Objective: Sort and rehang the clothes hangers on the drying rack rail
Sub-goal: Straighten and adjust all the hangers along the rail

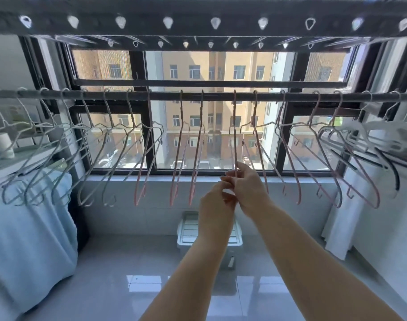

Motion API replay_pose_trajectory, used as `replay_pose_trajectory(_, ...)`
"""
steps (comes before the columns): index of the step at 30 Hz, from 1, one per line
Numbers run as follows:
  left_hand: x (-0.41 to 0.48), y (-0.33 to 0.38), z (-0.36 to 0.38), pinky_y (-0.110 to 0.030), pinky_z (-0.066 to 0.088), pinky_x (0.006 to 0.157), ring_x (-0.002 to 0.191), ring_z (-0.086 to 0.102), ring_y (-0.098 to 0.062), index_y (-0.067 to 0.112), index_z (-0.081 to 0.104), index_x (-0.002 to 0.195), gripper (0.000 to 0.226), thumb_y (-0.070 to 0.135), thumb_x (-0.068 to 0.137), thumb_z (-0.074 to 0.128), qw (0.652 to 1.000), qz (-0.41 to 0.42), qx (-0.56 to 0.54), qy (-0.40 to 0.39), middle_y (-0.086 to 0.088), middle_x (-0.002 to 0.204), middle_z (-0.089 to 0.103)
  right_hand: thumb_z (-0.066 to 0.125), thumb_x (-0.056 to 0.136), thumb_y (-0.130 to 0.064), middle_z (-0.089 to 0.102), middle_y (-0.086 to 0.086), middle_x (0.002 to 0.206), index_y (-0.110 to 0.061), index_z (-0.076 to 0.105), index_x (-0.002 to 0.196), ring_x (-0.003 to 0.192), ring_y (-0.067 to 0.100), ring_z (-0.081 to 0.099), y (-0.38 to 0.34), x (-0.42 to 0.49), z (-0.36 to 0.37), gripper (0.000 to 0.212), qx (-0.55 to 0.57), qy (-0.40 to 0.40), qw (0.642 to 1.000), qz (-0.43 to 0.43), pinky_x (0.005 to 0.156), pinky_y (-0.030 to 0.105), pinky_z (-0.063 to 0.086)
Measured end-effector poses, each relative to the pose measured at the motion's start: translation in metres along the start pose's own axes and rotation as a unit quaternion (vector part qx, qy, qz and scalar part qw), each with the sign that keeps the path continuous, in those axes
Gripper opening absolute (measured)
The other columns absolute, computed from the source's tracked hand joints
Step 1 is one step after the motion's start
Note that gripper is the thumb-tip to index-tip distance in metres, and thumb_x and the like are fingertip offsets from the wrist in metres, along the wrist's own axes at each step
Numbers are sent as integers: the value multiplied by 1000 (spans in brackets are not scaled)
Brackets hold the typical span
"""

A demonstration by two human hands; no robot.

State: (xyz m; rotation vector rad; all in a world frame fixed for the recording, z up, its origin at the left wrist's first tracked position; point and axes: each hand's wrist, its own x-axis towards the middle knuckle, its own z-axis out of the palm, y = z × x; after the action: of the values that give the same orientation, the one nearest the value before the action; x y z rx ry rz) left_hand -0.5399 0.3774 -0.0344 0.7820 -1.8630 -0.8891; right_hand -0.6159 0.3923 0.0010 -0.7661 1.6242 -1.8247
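Note:
A dark rail [221, 96] runs across the view in front of the window. Several hangers hook over it: pale blue and white ones [58, 147] on the left, pink ones [181, 144] in the middle and right, white and black ones [383, 144] at the far right. One pink hanger [235, 135] hangs edge-on near the middle. My right hand [248, 188] pinches its lower end. My left hand [217, 205] is just below and to the left, fingers closed at the same lower end.
A thicker rack beam [197, 22] with hook holes spans the top. A light blue cloth [28, 239] hangs at the left. A white plastic bin [186, 235] stands on the tiled floor below the windowsill. White fabric [350, 216] hangs at the right.

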Motion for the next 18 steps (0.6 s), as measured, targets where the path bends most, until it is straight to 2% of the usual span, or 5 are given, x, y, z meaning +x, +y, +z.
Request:
replay_pose_trajectory(5,-5,-9,-13,3,44,69,69,59,3,14,63,106,26,11,81,66,999,42,12,10,1,90,71,48,92,-8,51,9,124,-10,35,138,115,22,50,3,-4,-3,47,-264,52,955,-127,96,31,41)
replay_pose_trajectory(9,-4,-21,-37,-23,54,77,85,62,-15,13,61,112,35,8,78,68,982,94,29,159,-4,102,66,51,91,-7,43,6,140,-11,40,136,129,19,42,-4,-10,12,47,-316,61,899,-299,109,26,31)
replay_pose_trajectory(13,3,-33,-44,-34,50,94,105,62,-23,10,47,130,54,14,80,67,993,11,79,83,-11,120,62,48,93,-10,41,11,143,-8,29,141,127,23,44,-10,-6,44,51,-304,-21,934,-188,105,35,41)
replay_pose_trajectory(16,3,-39,-42,-22,51,86,93,66,-15,12,56,122,39,11,83,63,995,-2,88,44,-7,107,70,44,94,-7,52,15,127,-3,31,137,101,20,53,-8,-3,57,46,-241,-62,966,-70,78,23,46)
replay_pose_trajectory(18,4,-40,-40,-18,49,80,85,65,-12,14,60,118,33,11,85,60,994,-5,93,51,-4,99,72,46,91,-1,58,12,107,2,44,124,97,22,55,-3,1,59,32,-139,-73,987,-21,88,33,48)
